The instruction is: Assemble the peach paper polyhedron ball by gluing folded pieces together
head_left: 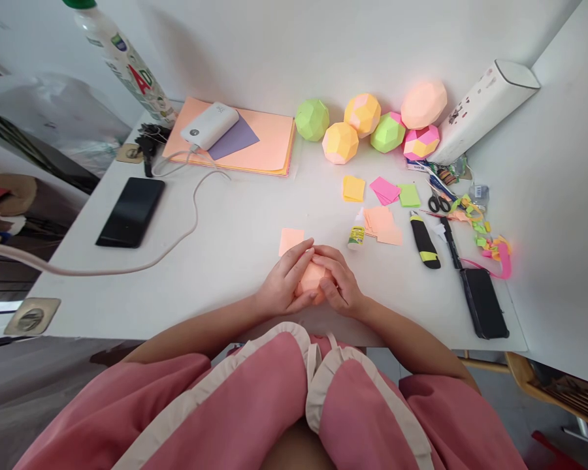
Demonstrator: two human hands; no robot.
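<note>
Between my two hands, near the table's front edge, is a peach faceted paper ball. My left hand wraps its left side, and my right hand wraps its right side, with fingertips nearly meeting over the top. Much of the ball is hidden by the fingers. A peach paper square lies just beyond my left fingers. To the right of it stands a small glue bottle with a white tip, touching or beside a loose pile of peach paper pieces.
Finished-looking paper balls line the wall. Yellow, pink and green paper squares lie mid-table. At right are a cutter, scissors, paper scraps and a black phone. A cable crosses the left side beside another phone.
</note>
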